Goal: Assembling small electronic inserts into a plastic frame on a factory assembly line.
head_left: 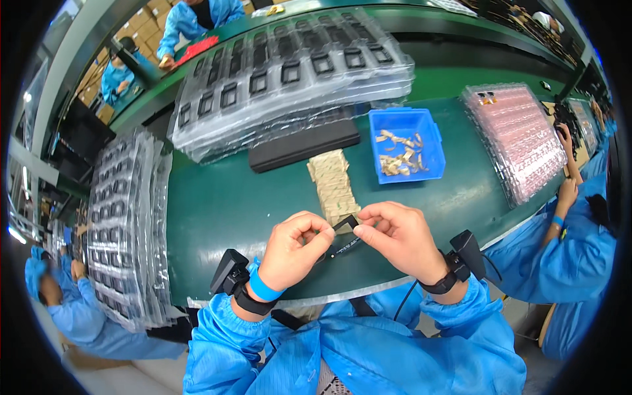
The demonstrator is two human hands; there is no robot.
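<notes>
A small black rectangular frame [349, 222] is held up close over the bench, between my two hands. My left hand [296, 247] pinches its left side with thumb and index finger. At its right corner, my right hand [398, 238] has thumb and fingertips closed on it. The lower part of the frame is partly hidden by my fingers. Just beyond my fingertips lies a stack of beige paper-like strips [331, 179] on the green bench. To its right stands a blue plastic bin [436, 139] with curled beige scraps [399, 164] inside.
Stacked clear trays [263, 112] with black frames stand at the back of the green bench [224, 224]; a long black case [305, 145] lies before them. More trays [125, 224] are at left. Pink-filled trays [517, 141] lie at right, beside a co-worker [559, 243].
</notes>
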